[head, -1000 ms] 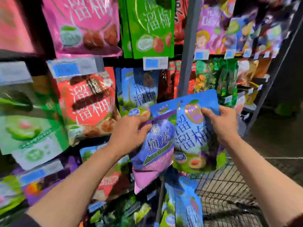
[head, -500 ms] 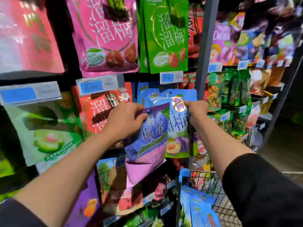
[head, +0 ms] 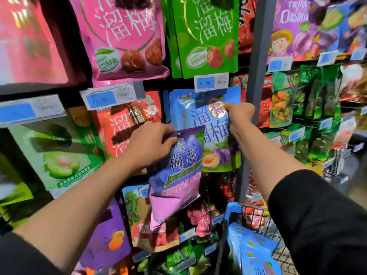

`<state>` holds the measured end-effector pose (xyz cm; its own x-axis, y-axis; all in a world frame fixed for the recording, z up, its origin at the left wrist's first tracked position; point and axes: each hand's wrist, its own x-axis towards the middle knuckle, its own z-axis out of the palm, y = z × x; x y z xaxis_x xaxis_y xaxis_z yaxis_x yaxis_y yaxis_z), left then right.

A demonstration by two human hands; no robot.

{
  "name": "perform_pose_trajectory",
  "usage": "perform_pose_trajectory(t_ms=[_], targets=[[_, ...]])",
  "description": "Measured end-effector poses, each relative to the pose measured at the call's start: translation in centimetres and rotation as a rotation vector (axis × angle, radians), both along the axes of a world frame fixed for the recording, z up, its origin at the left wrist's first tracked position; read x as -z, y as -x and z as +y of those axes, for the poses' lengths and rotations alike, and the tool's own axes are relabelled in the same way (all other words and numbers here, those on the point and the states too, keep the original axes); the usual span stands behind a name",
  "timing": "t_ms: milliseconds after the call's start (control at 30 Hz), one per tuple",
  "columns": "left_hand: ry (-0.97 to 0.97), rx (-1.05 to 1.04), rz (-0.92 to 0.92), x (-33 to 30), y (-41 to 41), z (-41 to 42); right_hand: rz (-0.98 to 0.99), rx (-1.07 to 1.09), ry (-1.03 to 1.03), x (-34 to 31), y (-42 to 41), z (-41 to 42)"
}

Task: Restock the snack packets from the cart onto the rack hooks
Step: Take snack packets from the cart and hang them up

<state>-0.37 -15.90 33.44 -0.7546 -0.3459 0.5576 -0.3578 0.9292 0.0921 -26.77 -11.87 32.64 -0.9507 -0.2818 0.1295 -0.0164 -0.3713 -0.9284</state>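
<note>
hanging against the rack just under a white price tag (head: 211, 82), the blue packet (head: 200, 120) is pinched at its upper right corner by the right hand (head: 239, 114), fingers curled onto the foil near the gold seal. whether its hole is already over the hook cannot be told, since the tag hides that spot. the left hand (head: 148, 145) grips the top edge of a purple packet (head: 176, 175), which droops in front of the blue one's lower half. the likely trouble: if the hole misses the hook, the blue packet slips down once let go, and the purple packet swinging across it could knock it or hide the aim. around them hang a red packet (head: 119, 126), a pink packet (head: 123, 36) and a green packet (head: 206, 36); more blue packets lie in the wire cart (head: 258, 217) at lower right.
</note>
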Motion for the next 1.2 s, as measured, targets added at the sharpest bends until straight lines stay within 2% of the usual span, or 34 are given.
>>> perform_pose_trajectory(t_ms=[233,533,1200], targets=[[0.007,-0.026,-0.011,0.0,-0.2,0.5,0.024,0.004,-0.016,0.3,0.3,-0.5],[-0.01,-0.05,-0.012,0.8,0.0,0.6,-0.008,0.04,0.14,0.0,-0.2,-0.4],[0.046,-0.071,-0.064,0.4,1.0,0.7,-0.008,0.179,-0.009,-1.3,-1.2,0.0]])
